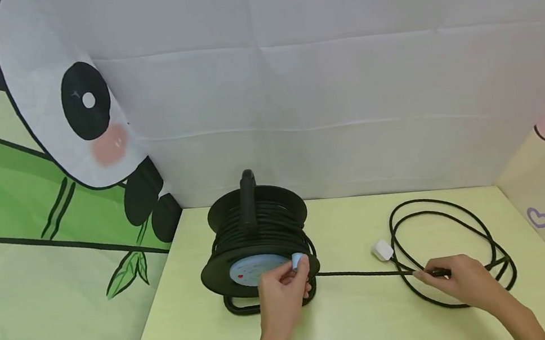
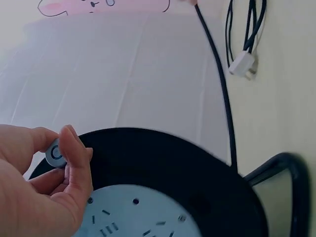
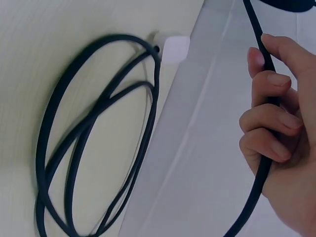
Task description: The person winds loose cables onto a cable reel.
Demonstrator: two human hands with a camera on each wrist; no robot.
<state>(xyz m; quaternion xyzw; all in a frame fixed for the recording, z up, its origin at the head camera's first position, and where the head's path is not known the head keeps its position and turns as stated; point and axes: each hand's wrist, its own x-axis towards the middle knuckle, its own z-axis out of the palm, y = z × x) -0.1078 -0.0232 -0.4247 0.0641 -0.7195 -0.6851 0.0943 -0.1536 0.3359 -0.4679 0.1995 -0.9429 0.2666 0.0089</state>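
Note:
A black cable reel (image 1: pixel 281 243) stands on the table, with dark cable wound on its drum and a pale blue socket panel (image 2: pixel 153 210) on its face. At the reel's rim, my left hand (image 1: pixel 282 296) pinches a small blue-grey knob (image 2: pixel 55 153) between thumb and fingers. From the reel a stretch of black cable (image 1: pixel 356 273) runs right to my right hand (image 1: pixel 461 277). The right wrist view shows that hand's fingers curled round the cable (image 3: pixel 260 177). Loose loops of cable (image 1: pixel 421 200) lie beside and behind the right hand, and a white plug (image 1: pixel 382 250) rests at their left.
The pale yellow table (image 1: pixel 201 337) meets a whitish cloth backdrop (image 1: pixel 343 82) behind the reel. At the left hangs a printed cloth with a panda (image 1: pixel 50 129) and green bamboo. The reel's black carrying handle (image 1: pixel 248 201) sticks up over the drum, and a tubular stand (image 2: pixel 298 197) shows below.

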